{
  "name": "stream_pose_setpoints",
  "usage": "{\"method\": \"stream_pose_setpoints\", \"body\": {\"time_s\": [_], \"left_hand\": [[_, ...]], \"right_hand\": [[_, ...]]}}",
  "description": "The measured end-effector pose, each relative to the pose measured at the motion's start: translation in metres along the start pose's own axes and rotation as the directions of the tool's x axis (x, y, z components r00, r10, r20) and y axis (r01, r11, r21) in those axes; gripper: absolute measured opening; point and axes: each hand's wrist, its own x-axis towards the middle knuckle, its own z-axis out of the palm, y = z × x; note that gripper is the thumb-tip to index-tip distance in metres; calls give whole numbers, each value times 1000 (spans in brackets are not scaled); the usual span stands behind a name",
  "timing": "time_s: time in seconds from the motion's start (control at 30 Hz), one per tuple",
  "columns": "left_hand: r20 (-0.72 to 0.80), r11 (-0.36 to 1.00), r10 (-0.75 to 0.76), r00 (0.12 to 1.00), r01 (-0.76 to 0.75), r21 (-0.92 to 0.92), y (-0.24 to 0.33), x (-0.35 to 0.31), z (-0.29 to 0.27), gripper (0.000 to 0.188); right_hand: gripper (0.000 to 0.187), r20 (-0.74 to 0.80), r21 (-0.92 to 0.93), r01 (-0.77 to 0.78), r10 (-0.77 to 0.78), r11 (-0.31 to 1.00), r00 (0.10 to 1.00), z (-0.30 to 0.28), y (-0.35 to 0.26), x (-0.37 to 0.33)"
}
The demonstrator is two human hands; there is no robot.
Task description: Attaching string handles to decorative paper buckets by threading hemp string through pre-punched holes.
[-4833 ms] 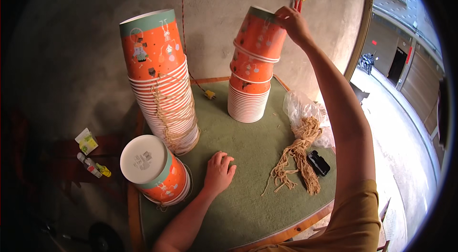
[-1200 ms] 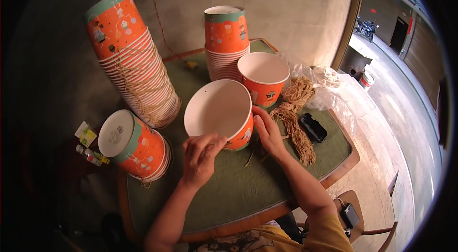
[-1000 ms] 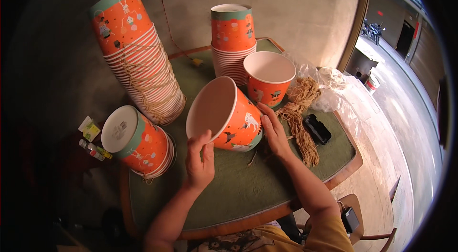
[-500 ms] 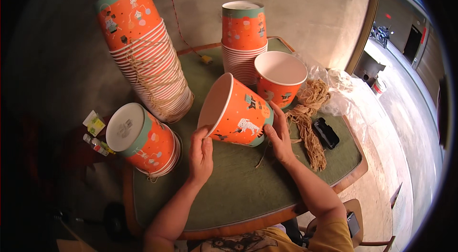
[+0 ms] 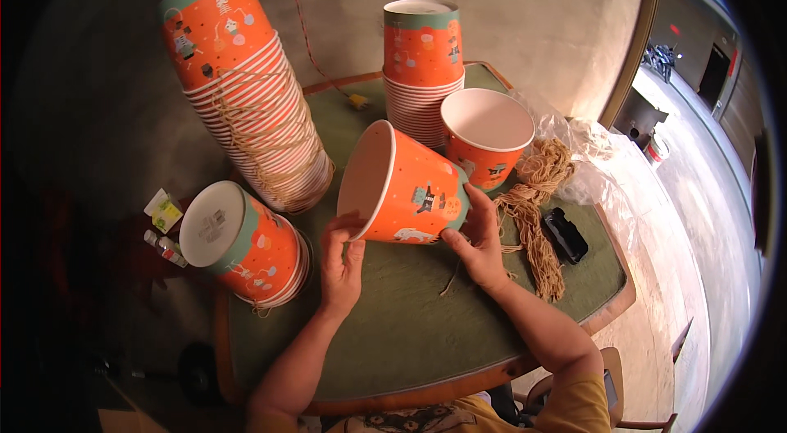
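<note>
Between my hands, above the table, an orange paper bucket (image 5: 414, 187) with a green base band and printed figures lies tilted on its side, its white mouth facing left. My left hand (image 5: 340, 265) grips the lower rim, thumb outside and some fingers hidden behind it. My right hand (image 5: 479, 240) is closed round the green base end, thumb on the near side. Just behind it, a second orange bucket (image 5: 489, 134) stands mouth up. To its left rises an upside-down stack of buckets (image 5: 423, 64). A shorter upside-down stack (image 5: 254, 244) stands left of my left hand.
A tall leaning stack of buckets (image 5: 250, 97), wound with twine, stands at the back left. A hank of twine (image 5: 537, 220), a black plastic case (image 5: 566, 234) and clear plastic wrap (image 5: 602, 179) lie on the right. A yellow plug (image 5: 357, 101) hangs at the back of the green table (image 5: 393, 351).
The held bucket has turned about its long axis, so its printed figures have shifted downward. My right thumb has moved slightly left along the base.
</note>
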Motion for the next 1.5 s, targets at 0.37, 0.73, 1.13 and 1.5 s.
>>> {"method": "stream_pose_setpoints", "body": {"time_s": [0.37, 0.73, 1.13, 1.5], "left_hand": [[23, 931, -43, 999, 32, 365, 11, 3, 4, 33], [-80, 989, -151, 985, 149, -24, 24, -8, 11, 46], [100, 920, -257, 961, 276, -279, 19, -7, 3, 34], [142, 939, -190, 971, 222, -262, 10, -2, -6, 38]], "right_hand": [[66, 0, -339, 90, -96, 936, 995, -1, 4, -2], [67, 324, -593, 436, -295, 677, 899, 1, -1, -8], [36, 86, -213, 0, 19, 977, 996, -2, 3, -18], [26, 110, -503, 2, 62, 864, 992, 2, -16, -18]]}}
